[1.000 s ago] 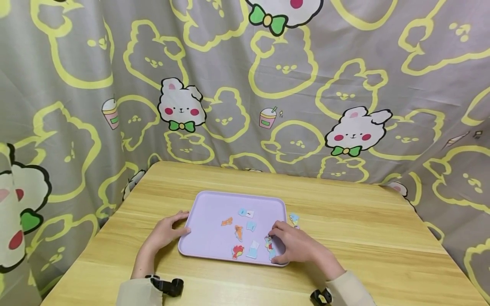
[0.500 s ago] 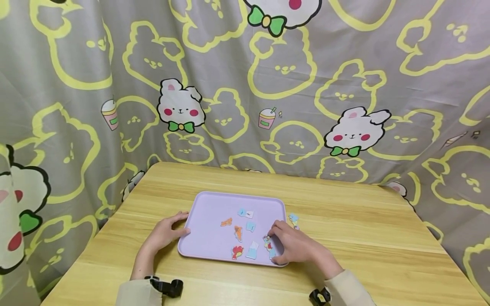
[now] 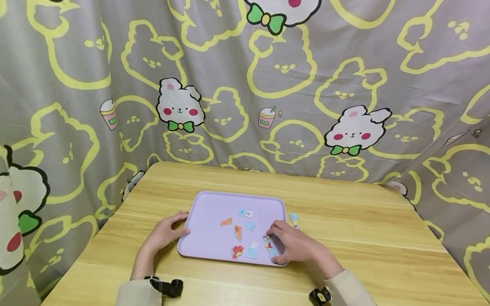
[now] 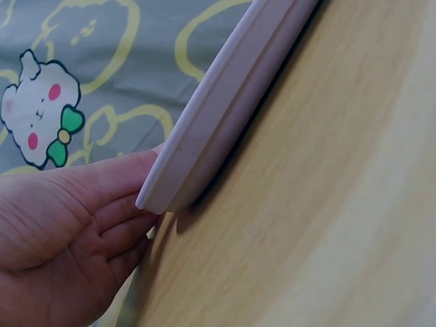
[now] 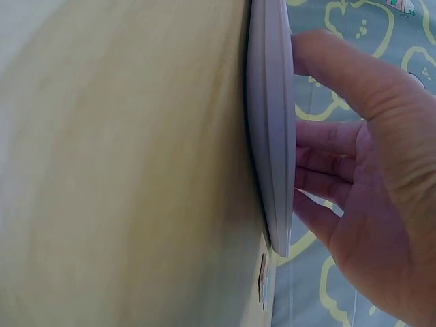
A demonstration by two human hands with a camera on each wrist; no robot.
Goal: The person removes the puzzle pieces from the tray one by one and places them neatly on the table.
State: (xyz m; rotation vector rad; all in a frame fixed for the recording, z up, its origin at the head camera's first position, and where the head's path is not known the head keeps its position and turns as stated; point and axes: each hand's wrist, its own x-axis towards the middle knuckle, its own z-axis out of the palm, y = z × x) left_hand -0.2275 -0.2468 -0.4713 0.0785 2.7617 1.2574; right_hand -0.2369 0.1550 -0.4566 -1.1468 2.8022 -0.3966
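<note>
On the table lies a lilac tray (image 3: 210,229) with several small puzzle pieces in it: a red one (image 3: 237,251), orange ones (image 3: 238,232) and light blue ones (image 3: 250,226). My left hand (image 3: 164,233) holds the tray's left edge; in the left wrist view the thumb reaches over the rim and the fingers bend beside it. Over the tray's near right corner, my right hand (image 3: 294,244) has its bent fingers and thumb at opposite ends of multicoloured puzzle pieces (image 3: 269,243). Its fingertips are partly hidden in the right wrist view behind the tray wall (image 5: 272,136).
Another blue and yellow puzzle piece (image 3: 293,219) lies on the wooden table (image 3: 356,238), just outside the tray's right edge. A grey curtain (image 3: 237,140) with cartoon prints hangs along the back and sides of the table. A black camera (image 3: 172,288) sits at the left wrist.
</note>
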